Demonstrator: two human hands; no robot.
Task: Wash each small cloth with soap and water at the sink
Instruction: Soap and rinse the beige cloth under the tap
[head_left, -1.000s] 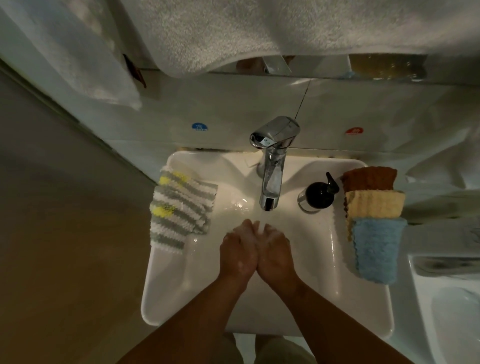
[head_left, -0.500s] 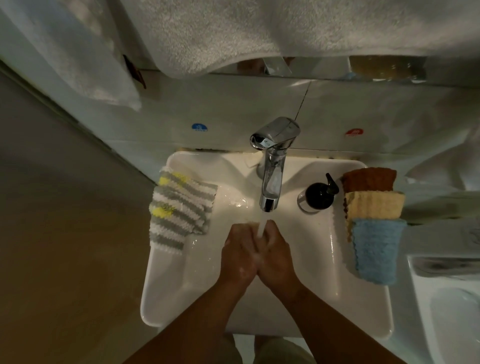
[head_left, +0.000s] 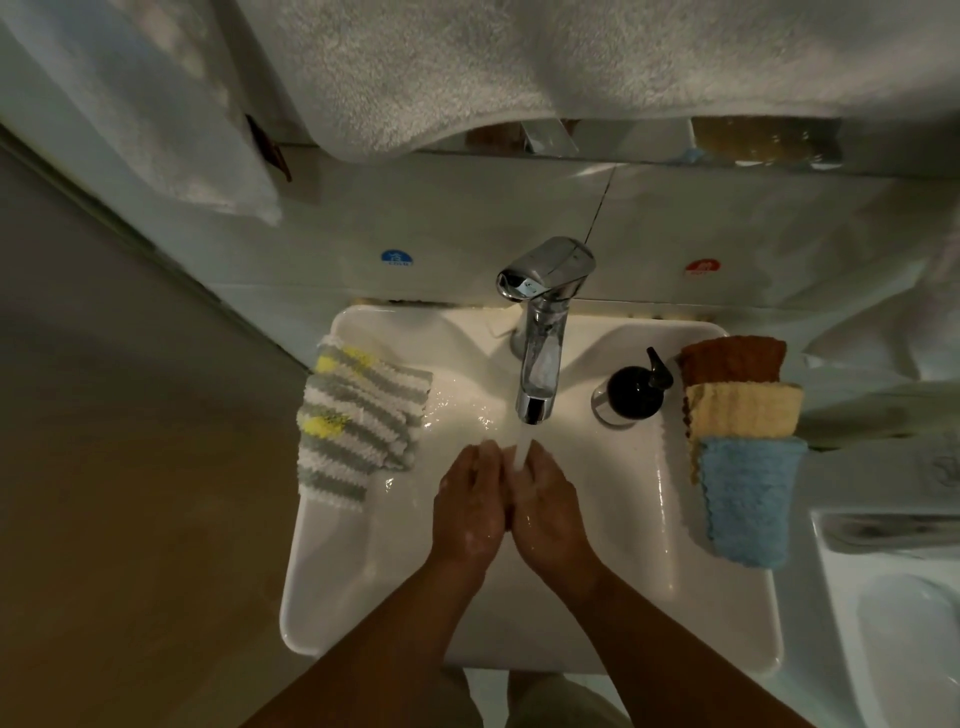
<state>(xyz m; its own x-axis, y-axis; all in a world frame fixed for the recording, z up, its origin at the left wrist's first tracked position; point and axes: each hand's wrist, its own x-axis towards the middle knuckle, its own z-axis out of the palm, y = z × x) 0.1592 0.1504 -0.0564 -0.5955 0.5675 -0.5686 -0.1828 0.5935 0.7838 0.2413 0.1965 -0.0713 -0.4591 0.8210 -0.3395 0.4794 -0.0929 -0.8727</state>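
Water runs from the chrome faucet (head_left: 540, 332) into the white sink (head_left: 363, 571). My left hand (head_left: 470, 506) and my right hand (head_left: 550, 506) are side by side under the stream, fingers straight and pressed together, holding nothing. Grey, white and yellow striped cloths (head_left: 353, 415) lie stacked on the sink's left rim. On the right rim lie a brown cloth (head_left: 732, 358), a yellow cloth (head_left: 743, 410) and a blue cloth (head_left: 748, 499). A black soap dispenser (head_left: 634, 389) stands right of the faucet.
White towels (head_left: 467, 67) hang above the sink at the top of the view. Blue (head_left: 396, 258) and red (head_left: 702, 266) stickers mark the wall behind the faucet. A second white basin (head_left: 893, 613) sits at the right edge. A wall runs along the left.
The faucet was dry a second ago; water now flows over my hands. Both hands have stayed together below the spout, shifting slightly.
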